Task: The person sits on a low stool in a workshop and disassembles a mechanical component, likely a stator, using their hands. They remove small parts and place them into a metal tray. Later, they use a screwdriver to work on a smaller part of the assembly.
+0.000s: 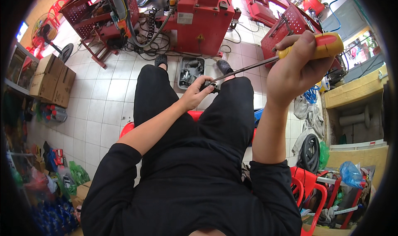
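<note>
My right hand (296, 70), the higher one, grips the screwdriver (285, 53), its long axis slanting down and leftward to the dark part (215, 87) pinched in my left hand (194, 96).

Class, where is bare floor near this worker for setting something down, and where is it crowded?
Bare tiles lie between the cardboard boxes and the person's left leg. Crowded: the tray, holding parts, and the lower right, around the black tyre and red chair.
</note>
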`<control>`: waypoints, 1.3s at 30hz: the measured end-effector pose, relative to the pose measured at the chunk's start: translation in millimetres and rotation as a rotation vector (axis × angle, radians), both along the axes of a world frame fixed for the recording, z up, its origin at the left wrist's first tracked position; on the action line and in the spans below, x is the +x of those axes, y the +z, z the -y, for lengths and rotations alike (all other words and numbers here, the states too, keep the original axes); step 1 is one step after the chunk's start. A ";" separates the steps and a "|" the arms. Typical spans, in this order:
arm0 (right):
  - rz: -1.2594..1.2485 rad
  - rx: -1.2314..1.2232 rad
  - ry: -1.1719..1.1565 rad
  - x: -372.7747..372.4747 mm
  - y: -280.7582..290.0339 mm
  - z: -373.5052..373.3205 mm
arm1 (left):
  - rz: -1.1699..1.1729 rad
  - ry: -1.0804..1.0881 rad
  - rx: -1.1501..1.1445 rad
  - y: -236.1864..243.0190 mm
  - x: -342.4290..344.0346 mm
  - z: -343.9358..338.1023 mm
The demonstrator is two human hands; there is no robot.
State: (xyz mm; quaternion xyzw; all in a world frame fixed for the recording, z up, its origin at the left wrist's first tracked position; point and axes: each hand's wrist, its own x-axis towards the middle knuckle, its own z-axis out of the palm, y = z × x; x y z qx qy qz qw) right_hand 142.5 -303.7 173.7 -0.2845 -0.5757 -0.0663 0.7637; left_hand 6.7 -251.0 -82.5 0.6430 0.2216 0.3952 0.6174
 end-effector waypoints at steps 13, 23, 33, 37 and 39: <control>0.027 0.009 -0.013 -0.7 -5.1 -5.5 | 0.146 -0.022 -0.254 6.6 0.8 2.9; -0.033 0.008 0.004 1.3 -0.7 -8.2 | 0.196 -0.042 -0.211 -1.8 1.1 0.1; 0.036 -0.094 -0.093 -3.0 0.4 -0.3 | 0.226 -0.051 -0.254 -2.7 1.9 -0.7; 0.054 -0.071 -0.074 -2.1 0.2 -3.0 | 0.226 -0.049 -0.230 -2.5 1.5 -1.0; 0.064 -0.091 -0.071 0.4 -0.4 -2.5 | 0.214 -0.042 -0.231 -0.9 1.6 0.3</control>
